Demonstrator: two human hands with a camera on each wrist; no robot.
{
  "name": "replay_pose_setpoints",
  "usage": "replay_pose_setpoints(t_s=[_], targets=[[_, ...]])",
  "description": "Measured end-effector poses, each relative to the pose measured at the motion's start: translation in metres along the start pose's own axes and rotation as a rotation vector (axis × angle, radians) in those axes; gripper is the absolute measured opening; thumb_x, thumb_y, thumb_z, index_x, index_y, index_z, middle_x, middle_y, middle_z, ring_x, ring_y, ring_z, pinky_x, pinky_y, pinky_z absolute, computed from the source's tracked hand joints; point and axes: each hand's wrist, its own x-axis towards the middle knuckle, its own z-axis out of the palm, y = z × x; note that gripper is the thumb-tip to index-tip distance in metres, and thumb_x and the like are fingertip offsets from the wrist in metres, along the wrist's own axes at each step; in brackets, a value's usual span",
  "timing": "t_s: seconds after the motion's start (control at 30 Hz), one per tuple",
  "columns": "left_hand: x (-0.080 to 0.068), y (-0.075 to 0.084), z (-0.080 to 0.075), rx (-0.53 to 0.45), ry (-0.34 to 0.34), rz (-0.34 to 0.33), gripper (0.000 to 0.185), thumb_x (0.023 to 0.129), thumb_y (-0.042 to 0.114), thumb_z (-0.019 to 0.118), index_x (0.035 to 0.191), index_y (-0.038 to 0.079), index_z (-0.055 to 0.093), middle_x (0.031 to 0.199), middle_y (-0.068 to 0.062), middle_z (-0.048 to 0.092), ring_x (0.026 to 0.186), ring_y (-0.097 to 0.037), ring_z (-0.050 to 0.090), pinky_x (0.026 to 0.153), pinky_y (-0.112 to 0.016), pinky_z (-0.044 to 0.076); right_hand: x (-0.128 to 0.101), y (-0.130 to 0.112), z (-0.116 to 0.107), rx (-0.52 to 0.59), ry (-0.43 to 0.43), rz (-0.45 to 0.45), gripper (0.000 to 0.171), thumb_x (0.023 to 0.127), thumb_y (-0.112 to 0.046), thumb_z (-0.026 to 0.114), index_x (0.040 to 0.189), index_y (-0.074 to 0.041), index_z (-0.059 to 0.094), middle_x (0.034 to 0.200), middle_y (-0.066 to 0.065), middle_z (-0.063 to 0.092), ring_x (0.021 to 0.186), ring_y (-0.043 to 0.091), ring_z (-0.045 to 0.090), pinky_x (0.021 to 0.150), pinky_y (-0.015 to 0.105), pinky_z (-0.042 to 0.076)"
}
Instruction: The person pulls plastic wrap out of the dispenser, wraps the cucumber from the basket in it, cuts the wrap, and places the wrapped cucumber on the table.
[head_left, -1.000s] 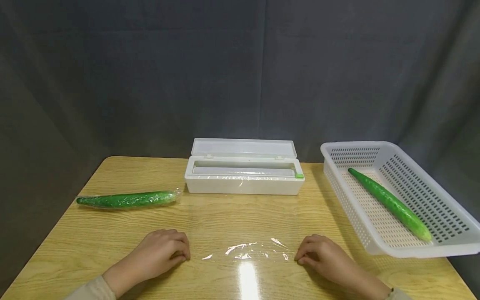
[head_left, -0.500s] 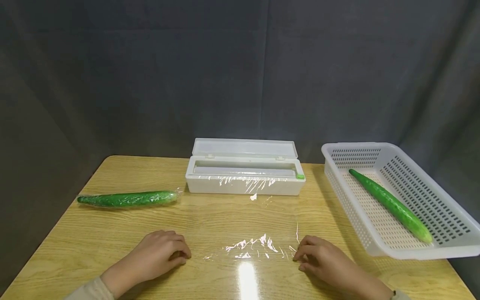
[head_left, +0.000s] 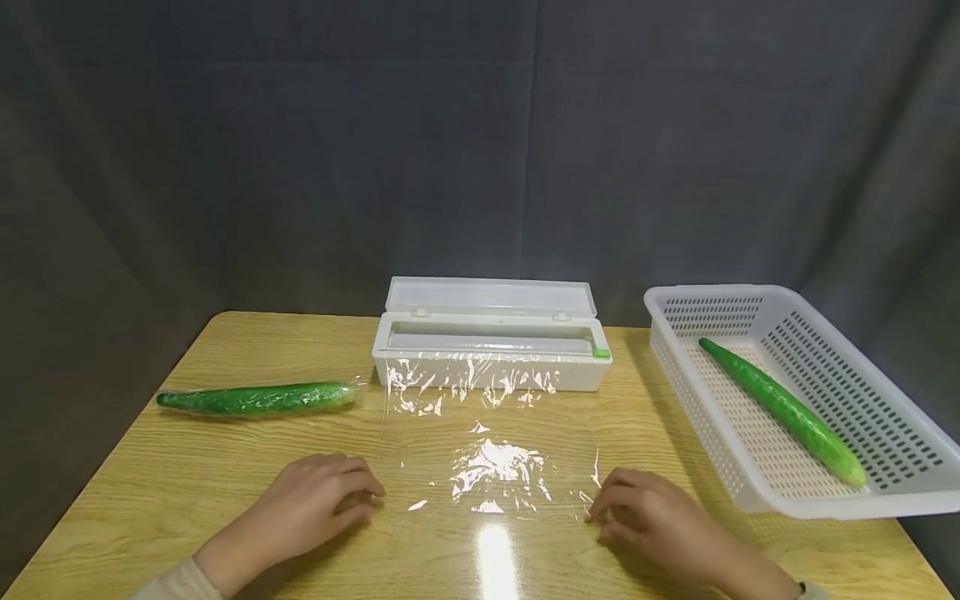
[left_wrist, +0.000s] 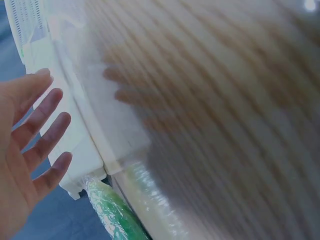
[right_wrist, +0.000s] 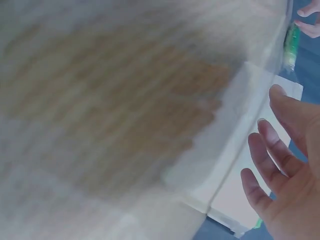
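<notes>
Glossy, crinkled cling film [head_left: 487, 442] lies on the smooth wood-grain bench [head_left: 225, 467]; the dispenser box [head_left: 491, 350] and perforated basket [head_left: 885, 492] are white plastic.

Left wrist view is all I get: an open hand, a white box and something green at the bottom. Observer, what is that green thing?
Observer: A wrapped cucumber, lying on the table to the left of the dispenser box.
Operator: Is it the only cucumber?
Observer: No. A bare cucumber lies in the white basket on the right.
Operator: Where is the right hand?
Observer: The right hand rests at the near right corner of a film sheet spread in front of the box, opposite the left hand.
</notes>
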Motion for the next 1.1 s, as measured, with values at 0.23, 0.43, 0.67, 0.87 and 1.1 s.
replay_pose_setpoints(t_s=[0.23, 0.43, 0.67, 0.87, 1.1], targets=[[0.002, 0.001, -0.002, -0.062, -0.007, -0.064, 0.012, 0.089, 0.027, 0.075, 0.101, 0.029, 0.075, 0.1, 0.021, 0.065, 0.093, -0.006, 0.064, 0.079, -0.038, 0.054, 0.006, -0.008, -0.012, -0.055, 0.027, 0.003, 0.028, 0.075, -0.012, 0.086, 0.097, -0.021, 0.072, 0.099, -0.015, 0.064, 0.084, 0.004, 0.062, 0.071, 0.026, 0.055], [0.003, 0.002, -0.003, -0.127, 0.021, -0.111, 0.015, 0.089, 0.026, 0.076, 0.102, 0.03, 0.074, 0.103, 0.02, 0.066, 0.094, -0.005, 0.063, 0.077, -0.035, 0.054, 0.01, -0.011, -0.022, -0.022, 0.052, -0.019, 0.034, 0.074, -0.006, 0.085, 0.102, -0.021, 0.071, 0.1, -0.012, 0.066, 0.081, 0.006, 0.062, 0.067, 0.024, 0.053], [0.007, 0.002, -0.006, -0.201, 0.076, -0.18, 0.018, 0.089, 0.026, 0.076, 0.106, 0.031, 0.072, 0.103, 0.02, 0.065, 0.091, -0.002, 0.06, 0.075, -0.031, 0.052, 0.015, -0.016, -0.038, -0.02, 0.082, -0.015, 0.033, 0.076, -0.008, 0.084, 0.103, -0.021, 0.07, 0.099, -0.013, 0.066, 0.081, 0.006, 0.059, 0.068, 0.024, 0.052], [0.009, 0.001, -0.01, -0.251, 0.135, -0.217, 0.019, 0.09, 0.027, 0.075, 0.109, 0.031, 0.072, 0.106, 0.019, 0.065, 0.092, -0.003, 0.059, 0.076, -0.035, 0.052, 0.019, -0.022, -0.061, -0.105, 0.133, 0.047, 0.037, 0.074, -0.01, 0.086, 0.103, -0.026, 0.07, 0.099, -0.019, 0.065, 0.083, 0.002, 0.058, 0.072, 0.018, 0.048], [0.013, -0.003, -0.017, -0.282, 0.187, -0.269, 0.02, 0.09, 0.026, 0.075, 0.109, 0.03, 0.073, 0.11, 0.018, 0.066, 0.099, -0.007, 0.062, 0.083, -0.043, 0.053, 0.021, -0.025, -0.089, -0.154, 0.19, 0.119, 0.039, 0.075, -0.008, 0.085, 0.104, -0.029, 0.071, 0.101, -0.018, 0.066, 0.085, 0.002, 0.057, 0.069, 0.018, 0.045]])
